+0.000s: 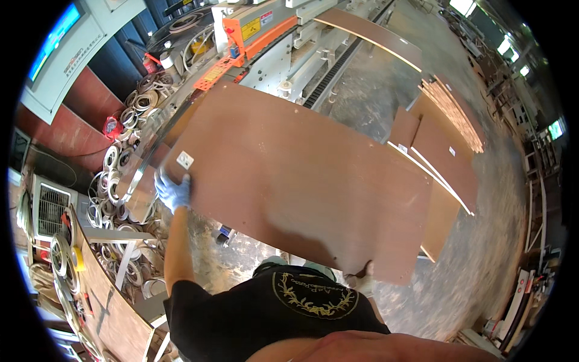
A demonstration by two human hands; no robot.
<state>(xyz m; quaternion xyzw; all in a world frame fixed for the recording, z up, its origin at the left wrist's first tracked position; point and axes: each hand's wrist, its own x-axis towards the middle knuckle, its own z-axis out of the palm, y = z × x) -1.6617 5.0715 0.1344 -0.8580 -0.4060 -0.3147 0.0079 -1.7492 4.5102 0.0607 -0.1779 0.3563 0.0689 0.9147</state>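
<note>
A large brown board (289,175) lies across the middle in front of me, with a small white label (185,159) near its left end. My left hand (173,192), in a blue glove, grips the board's near left corner, thumb over the top face and fingers at the left edge. Along the near edge, further right, my right hand (362,279) holds the board with the thumb on top. Its other fingers are mostly hidden. The far left corner of the board reaches the orange guard (220,69) of a machine.
A long machine rail (332,75) runs away beyond the board, with another brown panel (374,36) on it. Stacked brown panels (452,163) lie at the right. Rolls of edging strip (129,253) crowd the left floor beside a wooden table (108,308). A control cabinet (78,54) stands far left.
</note>
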